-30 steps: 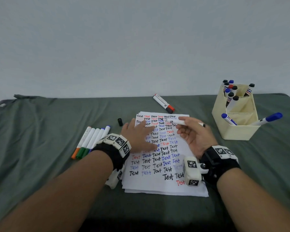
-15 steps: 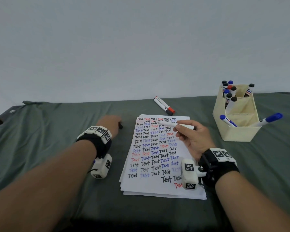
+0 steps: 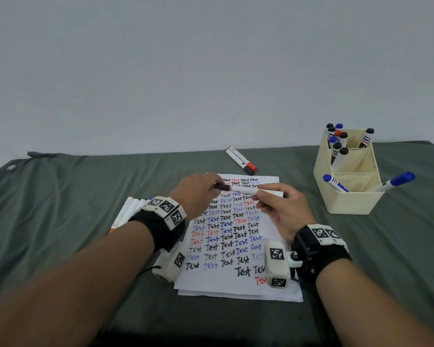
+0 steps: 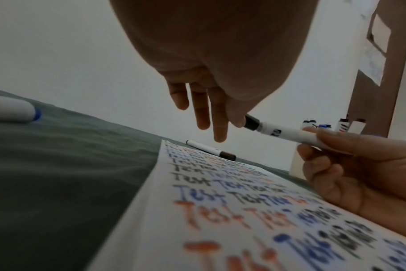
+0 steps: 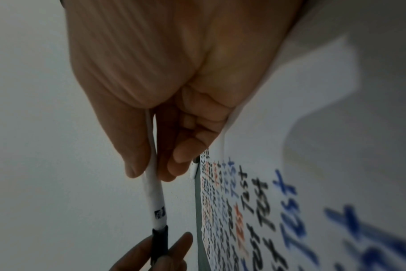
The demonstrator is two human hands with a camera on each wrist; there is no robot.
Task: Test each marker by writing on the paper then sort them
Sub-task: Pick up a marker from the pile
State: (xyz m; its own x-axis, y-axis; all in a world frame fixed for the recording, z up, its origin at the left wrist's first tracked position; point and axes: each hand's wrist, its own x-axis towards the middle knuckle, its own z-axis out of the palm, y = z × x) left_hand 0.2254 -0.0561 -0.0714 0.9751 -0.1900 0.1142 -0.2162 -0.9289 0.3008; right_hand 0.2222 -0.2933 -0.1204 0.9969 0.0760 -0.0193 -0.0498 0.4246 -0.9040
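Now the counter (image 3: 60, 221) under my fingers has the paper (image 3: 226, 279) on it. My right hand (image 3: 281, 209) pinches the white marker (image 3: 246, 190) mid-barrel, just above the paper. My left hand (image 3: 198, 194) pinches its black cap (image 3: 222, 187). It looks light, stiff and smooth, so I should hold the barrel tight. Half a second ago my left hand was off beside the paper, reaching for the cap.

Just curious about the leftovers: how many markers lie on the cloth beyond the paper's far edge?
2, lying side by side: a black-capped marker and a red-capped marker. None looks hidden there.
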